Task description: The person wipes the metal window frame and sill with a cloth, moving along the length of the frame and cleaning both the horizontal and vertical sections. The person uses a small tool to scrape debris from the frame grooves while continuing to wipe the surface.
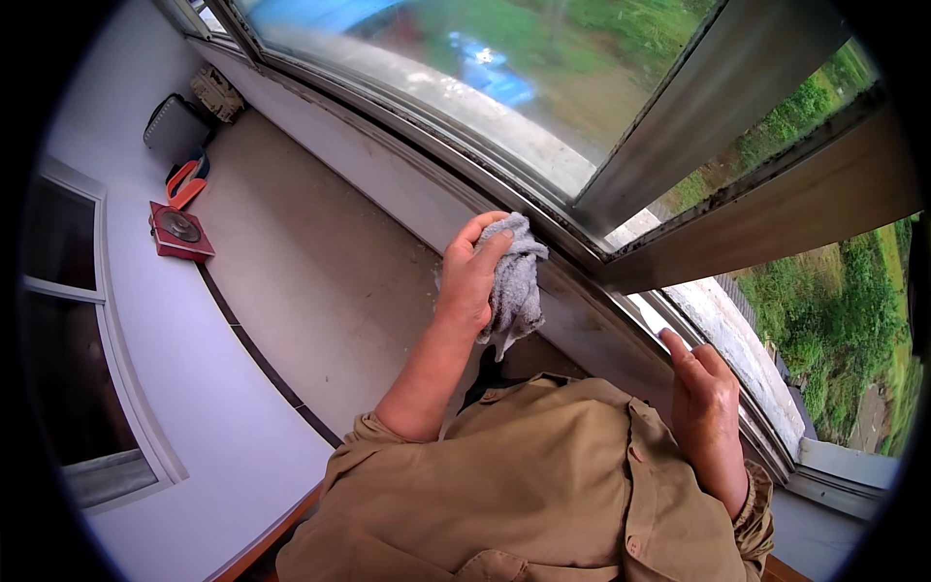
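Note:
My left hand (473, 265) grips a crumpled grey terry cloth (515, 291), with darker damp-looking patches, above the inner edge of the window sill. The cloth's lower end hangs loose. On the right, my right hand (702, 385) is closed, its index finger stretched along a thin white blade-like tool (652, 314). That tool's tip rests at or just over the metal sliding track (680, 324) of the window frame; its handle is hidden in my hand. Beside the track stand the overlapping aluminium window sashes (756, 196), with dark grime along their edges.
Glass panes (465, 80) rise in front, and the right part of the window is open onto greenery (829, 313). Along the left wall (240, 378) stand a red box with a round grille (182, 229), an orange-handled object (187, 185), a grey case (174, 127) and a patterned bag (217, 93).

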The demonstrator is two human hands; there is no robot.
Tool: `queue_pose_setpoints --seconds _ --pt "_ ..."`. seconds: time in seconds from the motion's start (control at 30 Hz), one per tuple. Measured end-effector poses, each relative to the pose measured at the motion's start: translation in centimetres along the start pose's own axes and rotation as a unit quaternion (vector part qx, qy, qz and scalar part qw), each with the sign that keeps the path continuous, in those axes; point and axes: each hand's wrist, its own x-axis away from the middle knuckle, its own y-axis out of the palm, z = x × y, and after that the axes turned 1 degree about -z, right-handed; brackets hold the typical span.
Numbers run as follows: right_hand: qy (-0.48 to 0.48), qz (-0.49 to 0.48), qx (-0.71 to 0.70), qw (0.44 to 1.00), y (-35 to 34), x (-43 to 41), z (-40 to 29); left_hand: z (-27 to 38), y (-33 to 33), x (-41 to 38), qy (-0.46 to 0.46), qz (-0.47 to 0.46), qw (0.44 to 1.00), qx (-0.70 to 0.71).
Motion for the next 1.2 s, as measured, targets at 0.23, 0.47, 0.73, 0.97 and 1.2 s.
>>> queue_pose_setpoints --seconds 0.23,0.47,0.73,0.97,1.2 --pt "-0.081 -0.012 0.012 0.997 4.4 -6.9 -4.3 -2.0 3.5 3.0 -0.098 -0.192 0.971 -0.107" --pt "-0.056 -0.079 -0.061 0.993 5.8 -6.7 -4.2 -3.1 3.5 2.5 -0.215 -0.124 0.964 0.098" --pt "-0.002 0.019 -0.126 0.992 0.4 -4.8 -4.2 -4.1 3.6 1.7 -0.227 -0.108 0.961 0.117" --pt "-0.083 0.265 -0.187 0.942 -2.3 -5.5 -0.3 -5.9 5.9 1.3 -0.210 -0.043 0.969 0.123" --pt "-0.103 0.273 -0.430 0.854 -2.4 -7.5 2.2 -6.9 5.8 0.8 -0.139 -0.020 0.990 0.028"
